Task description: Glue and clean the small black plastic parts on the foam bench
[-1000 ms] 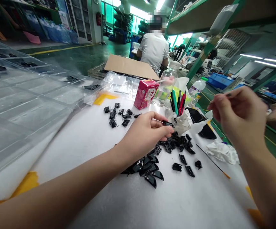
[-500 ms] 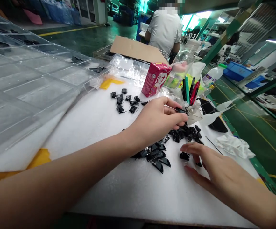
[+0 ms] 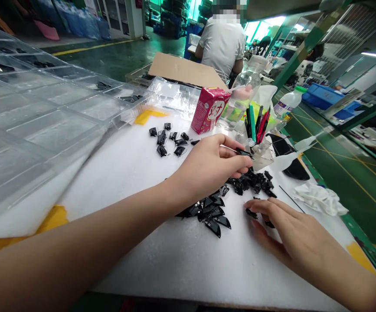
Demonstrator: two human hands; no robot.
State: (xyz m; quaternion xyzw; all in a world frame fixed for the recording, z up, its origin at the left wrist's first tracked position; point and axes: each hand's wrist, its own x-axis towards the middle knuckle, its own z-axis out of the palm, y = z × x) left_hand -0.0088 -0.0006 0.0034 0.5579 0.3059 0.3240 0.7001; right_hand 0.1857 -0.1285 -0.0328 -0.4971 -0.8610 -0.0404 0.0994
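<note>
We see our left hand (image 3: 207, 167) at frame centre, pinching a small black part (image 3: 243, 152) narrowly between thumb and fingers; the fingers hide much of it, so its shape is hard to tell. Lower right, our right hand (image 3: 300, 234) lies with its fingers spread wide, their fingertips (image 3: 249, 203) on a loose black piece (image 3: 251, 213). Below the left wrist sits a heap of black parts (image 3: 207, 214) on white foam (image 3: 142, 260), with bare foam open down to the table edge (image 3: 207, 301). A clear tray (image 3: 44, 125) lines the foam's left side, and a plastic cup of pens (image 3: 261, 158) stands just beside the held part.
</note>
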